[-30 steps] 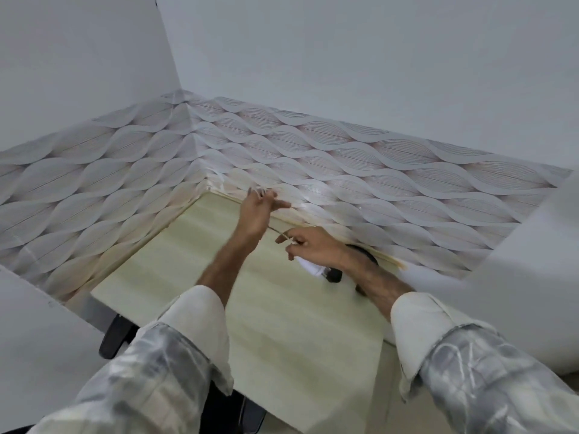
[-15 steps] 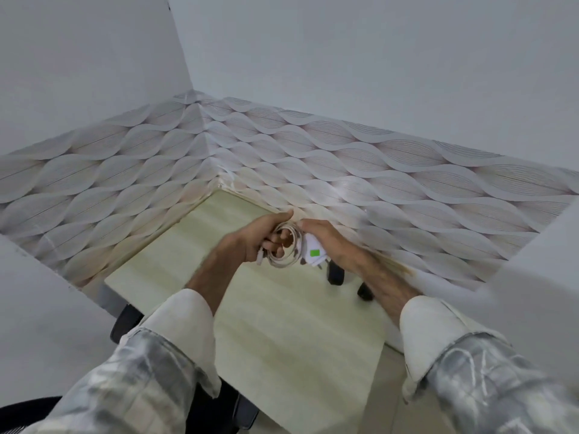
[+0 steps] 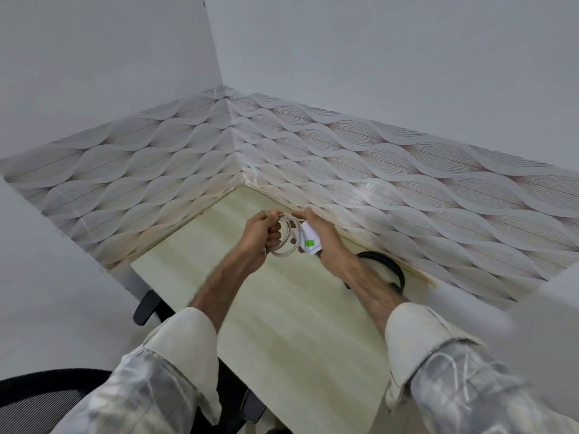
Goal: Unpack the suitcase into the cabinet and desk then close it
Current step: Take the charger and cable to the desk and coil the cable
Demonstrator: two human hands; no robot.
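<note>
Over the back of the pale wooden desk (image 3: 297,324) both my hands hold a white charger. My left hand (image 3: 261,234) grips the coiled white cable (image 3: 283,245), fingers curled round the loops. My right hand (image 3: 322,238) grips the white plug block (image 3: 308,239), which has a green sticker on it. The coil hangs between the two hands, a little above the desk top. The suitcase and the cabinet are out of view.
A black curved headband-like object (image 3: 388,264) lies on the desk near the wall, behind my right forearm. A black office chair (image 3: 37,399) stands at lower left, its armrest (image 3: 145,308) by the desk's left edge. Patterned wall panels border the desk corner.
My hands were apart with the cable stretched between them; they have come together and the cable is now wound into a coil. The view has shifted slightly.
</note>
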